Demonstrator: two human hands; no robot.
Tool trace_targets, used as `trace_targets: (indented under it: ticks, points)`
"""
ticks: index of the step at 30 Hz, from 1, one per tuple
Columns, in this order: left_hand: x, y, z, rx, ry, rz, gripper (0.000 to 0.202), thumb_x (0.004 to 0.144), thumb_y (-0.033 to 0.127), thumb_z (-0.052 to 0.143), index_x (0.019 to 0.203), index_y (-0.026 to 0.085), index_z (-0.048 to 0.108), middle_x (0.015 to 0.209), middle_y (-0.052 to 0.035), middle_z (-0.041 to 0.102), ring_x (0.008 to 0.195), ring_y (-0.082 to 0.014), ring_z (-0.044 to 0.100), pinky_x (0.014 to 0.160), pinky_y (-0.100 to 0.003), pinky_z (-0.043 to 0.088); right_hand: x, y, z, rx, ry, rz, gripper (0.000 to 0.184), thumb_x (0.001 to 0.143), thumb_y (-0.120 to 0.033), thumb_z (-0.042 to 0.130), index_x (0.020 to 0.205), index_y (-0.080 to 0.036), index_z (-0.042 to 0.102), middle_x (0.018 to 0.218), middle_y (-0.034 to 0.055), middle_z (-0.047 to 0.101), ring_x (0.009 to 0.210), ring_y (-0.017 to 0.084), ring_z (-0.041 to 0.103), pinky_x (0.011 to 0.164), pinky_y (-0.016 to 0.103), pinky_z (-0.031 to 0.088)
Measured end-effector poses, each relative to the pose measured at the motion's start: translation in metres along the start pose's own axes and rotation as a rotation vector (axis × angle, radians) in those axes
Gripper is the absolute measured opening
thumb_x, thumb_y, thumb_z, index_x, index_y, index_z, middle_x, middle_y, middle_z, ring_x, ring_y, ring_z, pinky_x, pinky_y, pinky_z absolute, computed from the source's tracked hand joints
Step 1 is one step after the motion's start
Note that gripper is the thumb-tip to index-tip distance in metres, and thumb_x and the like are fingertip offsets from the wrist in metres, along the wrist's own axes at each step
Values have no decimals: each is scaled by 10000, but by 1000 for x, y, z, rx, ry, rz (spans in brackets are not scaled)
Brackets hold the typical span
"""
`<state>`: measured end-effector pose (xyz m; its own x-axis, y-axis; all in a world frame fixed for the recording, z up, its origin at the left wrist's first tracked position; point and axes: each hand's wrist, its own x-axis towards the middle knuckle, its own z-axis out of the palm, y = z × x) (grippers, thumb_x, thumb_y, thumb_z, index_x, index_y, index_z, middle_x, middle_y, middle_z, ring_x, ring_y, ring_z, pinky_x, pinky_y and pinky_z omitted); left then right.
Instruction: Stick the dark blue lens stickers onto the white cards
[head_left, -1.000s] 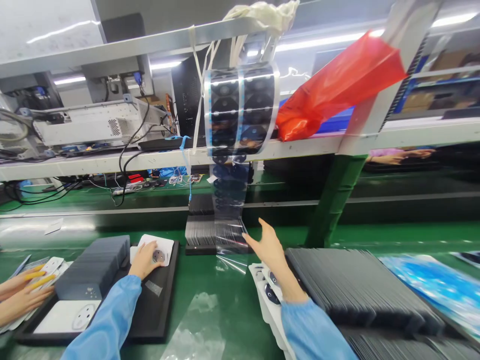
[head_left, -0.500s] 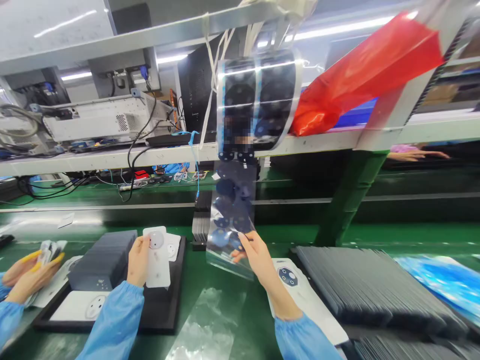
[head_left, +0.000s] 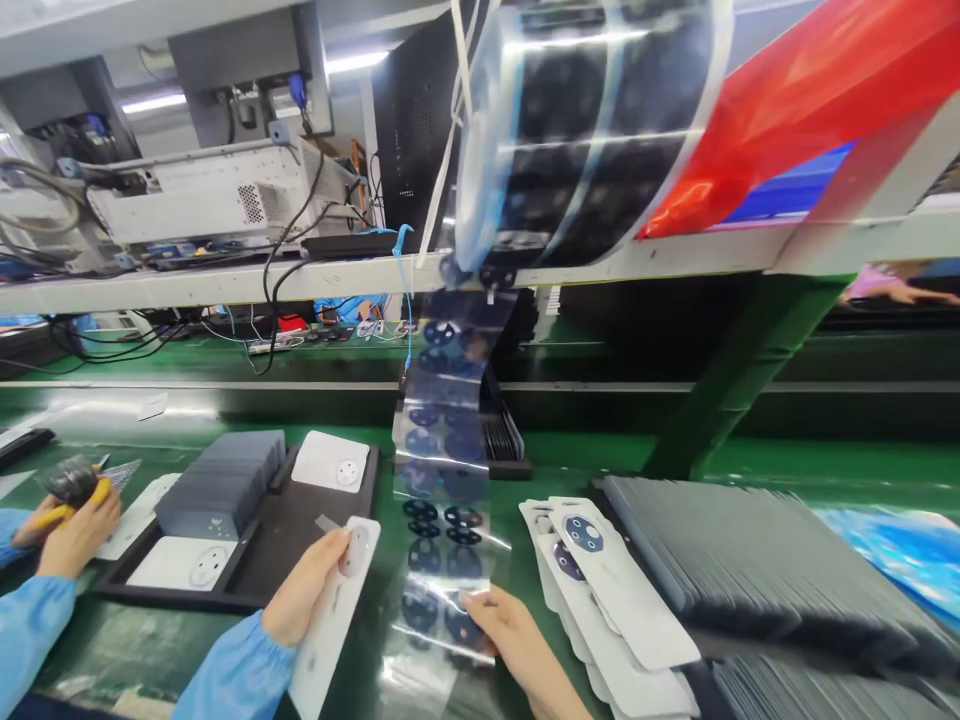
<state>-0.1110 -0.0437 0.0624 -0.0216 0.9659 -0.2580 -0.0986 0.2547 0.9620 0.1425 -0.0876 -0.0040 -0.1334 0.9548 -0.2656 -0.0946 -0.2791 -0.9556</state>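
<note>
The left hand (head_left: 301, 592) has its thumb and fingers closed on a long white panel (head_left: 324, 640), which leans at a slant in front of a black tray (head_left: 253, 578). The right hand (head_left: 511, 635) pinches the right edge of a clear strip (head_left: 444, 470) low down, with thumb and finger together on it. The strip has dark round stickers in two rows and hangs from a big roll (head_left: 592, 140) up by the white shelf (head_left: 360, 280). In the tray sit a block of grey sheets (head_left: 219, 482) and two white cards, one near the back (head_left: 324, 460) and one at the front (head_left: 169, 562). Right of the right hand lies a messy pile of white panels (head_left: 626, 620), some with dark round stickers. Just beside that pile stands a long row of grey sheets (head_left: 750, 550). At the far left, another person's hands (head_left: 84, 532) hold something dark.
</note>
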Motion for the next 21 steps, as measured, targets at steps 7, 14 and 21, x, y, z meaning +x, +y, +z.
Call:
trace_targets:
  ticks: [7,14,21]
  points:
    - [-40,0,19,6,-307,-176,326,739,502,732,723,176,719,758,-48,675,695,-155,607,659,-224,458,-1,-36,-2,123,9,-70,428,770,-633,627,776,-215,537,600,-10,650,579,206,662,518,267,451]
    - [-23,9,55,303,-481,203,330,850,460,612,792,179,775,948,-104,706,876,-235,631,804,-292,473,12,-42,-15,-128,350,-312,596,794,-603,600,1229,-212,483,1199,135,619,1053,311,627,826,419,537]
    - [-16,20,79,572,-588,441,269,892,399,569,961,247,780,1012,-87,717,907,-234,643,772,-282,478,1,-85,-33,-694,23,-598,507,818,-331,651,1314,-306,551,1391,53,531,1332,320,415,1127,519,280]
